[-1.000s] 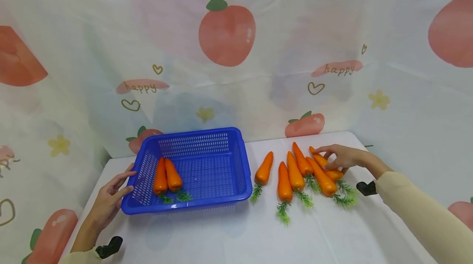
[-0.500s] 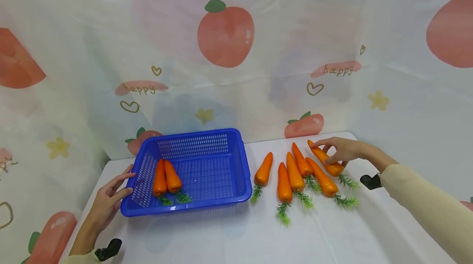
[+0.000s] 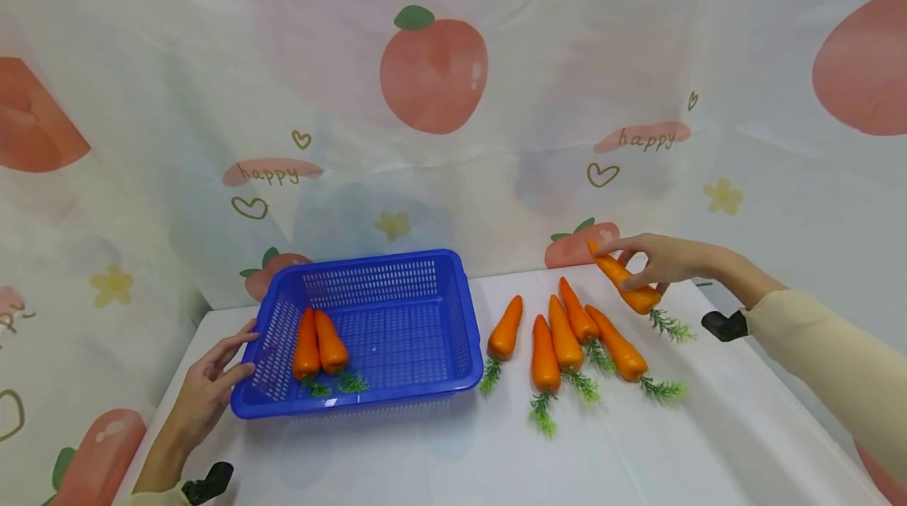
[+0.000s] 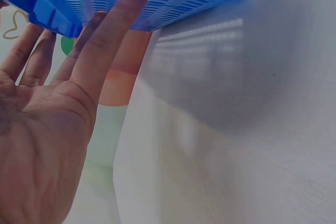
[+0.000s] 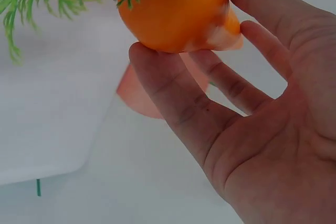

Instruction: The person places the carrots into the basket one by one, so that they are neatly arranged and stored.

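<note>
At the right, my right hand (image 3: pixel 655 258) pinches an orange carrot (image 3: pixel 639 299) between thumb and fingers, its green leafy top hanging toward me. In the right wrist view the thick end of this carrot (image 5: pixel 173 11) rests against the fingertips, raised above the tabletop. My left hand (image 3: pixel 205 388) is at the left end of a blue plastic basket (image 3: pixel 357 392), its extended fingers touching the side. From the left wrist view, those fingers (image 4: pixel 107 43) lie nearly straight against the slotted wall. Inside the basket, two carrots (image 3: pixel 331 341) lie side by side at the left.
Several carrots (image 3: pixel 546 356) lie on the white table (image 3: pixel 453 459) between the basket and my right hand, leafy ends toward me. One carrot (image 3: pixel 505 329) is apart from the others, close to the basket's right end. A fruit-printed cloth (image 3: pixel 496 199) hangs behind the table.
My right hand has taken hold of the rightmost carrot, drawn it off the carrot beside it and lifted it up from the table. The left hand and basket have stayed in place.
</note>
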`<move>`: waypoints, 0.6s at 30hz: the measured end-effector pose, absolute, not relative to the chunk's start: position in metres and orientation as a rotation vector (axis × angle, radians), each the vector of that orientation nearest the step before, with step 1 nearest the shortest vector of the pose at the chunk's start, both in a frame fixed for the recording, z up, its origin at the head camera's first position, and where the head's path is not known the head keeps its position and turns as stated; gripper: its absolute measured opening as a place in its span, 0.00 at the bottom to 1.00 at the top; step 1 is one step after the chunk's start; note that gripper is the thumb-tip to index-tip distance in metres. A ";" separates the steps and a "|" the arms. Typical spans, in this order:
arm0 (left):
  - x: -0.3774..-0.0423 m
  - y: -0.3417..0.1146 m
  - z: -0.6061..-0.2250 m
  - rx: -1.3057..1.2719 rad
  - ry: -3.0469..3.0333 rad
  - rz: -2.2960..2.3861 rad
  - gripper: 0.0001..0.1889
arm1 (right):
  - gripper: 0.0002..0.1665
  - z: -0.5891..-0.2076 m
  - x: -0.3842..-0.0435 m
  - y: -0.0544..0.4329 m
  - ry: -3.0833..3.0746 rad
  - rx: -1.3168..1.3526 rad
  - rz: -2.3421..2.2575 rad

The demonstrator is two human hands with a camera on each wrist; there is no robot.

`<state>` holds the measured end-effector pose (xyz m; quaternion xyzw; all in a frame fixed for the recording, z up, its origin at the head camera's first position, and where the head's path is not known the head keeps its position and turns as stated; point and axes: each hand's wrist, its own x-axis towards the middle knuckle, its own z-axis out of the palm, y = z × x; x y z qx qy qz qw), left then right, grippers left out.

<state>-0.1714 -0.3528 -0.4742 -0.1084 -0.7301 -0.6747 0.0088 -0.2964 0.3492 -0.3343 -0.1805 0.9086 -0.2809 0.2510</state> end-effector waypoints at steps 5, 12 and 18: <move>-0.172 -0.354 -0.476 -0.316 -2.300 -2.102 0.25 | 0.42 -0.315 -0.298 0.342 2.489 -0.527 -0.778; -0.173 -0.353 -0.475 -0.288 -2.311 -2.105 0.26 | 0.40 -0.297 -0.304 0.322 2.492 -0.578 -0.776; -0.173 -0.353 -0.476 -0.254 -2.333 -2.088 0.27 | 0.39 -0.286 -0.309 0.292 2.451 -0.619 -0.783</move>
